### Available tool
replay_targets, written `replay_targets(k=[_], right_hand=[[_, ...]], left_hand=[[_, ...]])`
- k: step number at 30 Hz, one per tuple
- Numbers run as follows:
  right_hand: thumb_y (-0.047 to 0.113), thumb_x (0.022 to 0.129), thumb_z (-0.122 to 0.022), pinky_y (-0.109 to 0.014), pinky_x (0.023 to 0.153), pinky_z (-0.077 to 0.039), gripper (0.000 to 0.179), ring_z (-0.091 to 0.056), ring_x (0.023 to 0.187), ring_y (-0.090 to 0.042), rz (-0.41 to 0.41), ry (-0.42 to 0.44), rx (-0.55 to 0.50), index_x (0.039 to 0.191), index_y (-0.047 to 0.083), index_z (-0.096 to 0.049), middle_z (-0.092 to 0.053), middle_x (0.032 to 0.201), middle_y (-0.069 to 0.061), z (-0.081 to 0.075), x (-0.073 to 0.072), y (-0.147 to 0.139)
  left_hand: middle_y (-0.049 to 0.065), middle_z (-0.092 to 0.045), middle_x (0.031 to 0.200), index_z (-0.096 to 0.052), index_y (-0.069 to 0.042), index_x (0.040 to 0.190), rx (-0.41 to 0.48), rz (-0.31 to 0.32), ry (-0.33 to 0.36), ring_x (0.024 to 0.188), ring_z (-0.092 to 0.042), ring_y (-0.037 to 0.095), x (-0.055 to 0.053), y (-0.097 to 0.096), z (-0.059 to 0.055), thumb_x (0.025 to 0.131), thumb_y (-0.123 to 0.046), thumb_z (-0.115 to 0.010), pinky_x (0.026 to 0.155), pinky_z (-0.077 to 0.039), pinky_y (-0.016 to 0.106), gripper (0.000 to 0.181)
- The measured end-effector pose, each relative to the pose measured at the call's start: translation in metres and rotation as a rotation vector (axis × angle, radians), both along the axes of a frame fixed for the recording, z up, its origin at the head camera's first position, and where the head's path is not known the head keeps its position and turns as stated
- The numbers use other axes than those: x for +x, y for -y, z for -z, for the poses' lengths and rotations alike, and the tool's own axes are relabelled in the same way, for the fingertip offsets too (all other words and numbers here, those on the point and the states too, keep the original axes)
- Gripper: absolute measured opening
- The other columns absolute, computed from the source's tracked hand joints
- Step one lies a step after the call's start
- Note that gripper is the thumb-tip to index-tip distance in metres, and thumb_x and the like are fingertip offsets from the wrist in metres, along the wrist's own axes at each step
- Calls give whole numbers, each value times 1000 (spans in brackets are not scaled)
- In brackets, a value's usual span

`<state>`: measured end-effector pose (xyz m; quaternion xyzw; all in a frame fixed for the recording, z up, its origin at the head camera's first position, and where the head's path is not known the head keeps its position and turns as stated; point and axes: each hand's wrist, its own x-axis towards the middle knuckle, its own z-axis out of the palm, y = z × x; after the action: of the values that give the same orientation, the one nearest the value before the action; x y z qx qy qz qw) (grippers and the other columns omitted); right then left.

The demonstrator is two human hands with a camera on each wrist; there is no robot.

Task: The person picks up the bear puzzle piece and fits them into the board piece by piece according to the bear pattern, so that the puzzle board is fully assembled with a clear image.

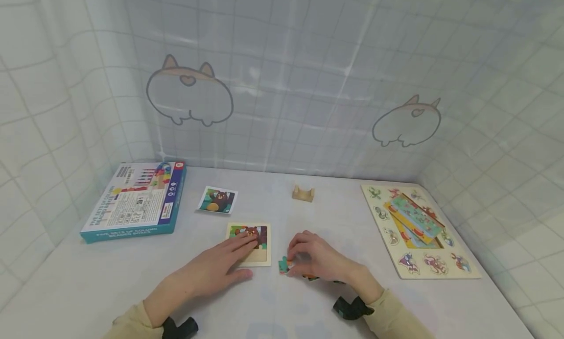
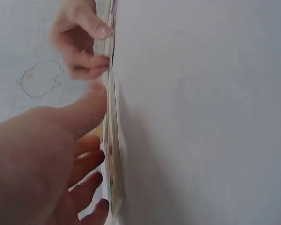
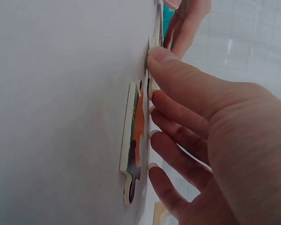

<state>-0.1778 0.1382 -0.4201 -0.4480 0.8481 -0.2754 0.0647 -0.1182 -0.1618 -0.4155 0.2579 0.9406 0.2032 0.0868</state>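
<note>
My left hand (image 1: 216,265) lies with its fingers stretched over a square wooden puzzle board (image 1: 263,258). A brown bear picture fills its upper part, and bare wood shows near the bottom. To the right, thumb and fingertips of my right hand (image 1: 319,260) pinch a teal puzzle piece (image 1: 283,266) at the table surface. Beneath that hand, another puzzle piece (image 3: 136,136) with orange and dark colours lies flat, partly hidden in the head view. In the left wrist view, the left fingers (image 2: 86,164) rest along the board's edge.
A bear picture card (image 1: 216,200) lies behind the board. A blue-edged box (image 1: 136,199) stands at the left. A small wooden holder (image 1: 303,194) sits at the back. On the right, a large animal board (image 1: 411,265) carries several colourful puzzle panels (image 1: 416,219).
</note>
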Motion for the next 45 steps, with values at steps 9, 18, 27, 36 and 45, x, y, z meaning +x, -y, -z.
replay_targets(k=[9,18,27,36,45], right_hand=[[35,85,-81,-25,91,-50,19,-53,102,-5,20,1,-3,92,19,-73,-62,103,12,2,0,1],[33,85,-81,-26,90,-50,19,-54,101,-5,49,-10,-27,93,18,-74,-61,104,11,4,1,1],[25,86,-81,-24,86,-53,14,-55,97,-5,76,-12,-100,96,17,-74,-60,104,10,2,3,4],[24,86,-81,-25,81,-53,16,-59,92,-14,61,-27,-178,94,12,-74,-60,102,4,-4,4,40],[21,86,-81,-22,78,-54,17,-62,89,-16,37,31,-166,95,7,-75,-61,100,-1,-10,-4,87]], left_hand=[[0,-43,157,-51,-15,147,-9,-44,22,145,-38,31,-1,33,-17,94,-52,-63,113,-38,56,66],[5,-45,156,-55,-10,144,-2,-56,71,144,-39,35,-5,42,-15,93,-49,-66,112,-38,59,65],[4,-46,155,-57,-10,142,31,-67,88,145,-38,33,-9,43,-13,94,-42,-68,113,-35,60,58],[1,-45,156,-58,-13,141,33,-87,101,146,-37,31,-11,44,-11,93,-46,-67,114,-35,59,59],[7,-45,155,-57,-15,142,47,-110,114,142,-43,35,-11,44,-11,93,-47,-66,111,-38,61,59]])
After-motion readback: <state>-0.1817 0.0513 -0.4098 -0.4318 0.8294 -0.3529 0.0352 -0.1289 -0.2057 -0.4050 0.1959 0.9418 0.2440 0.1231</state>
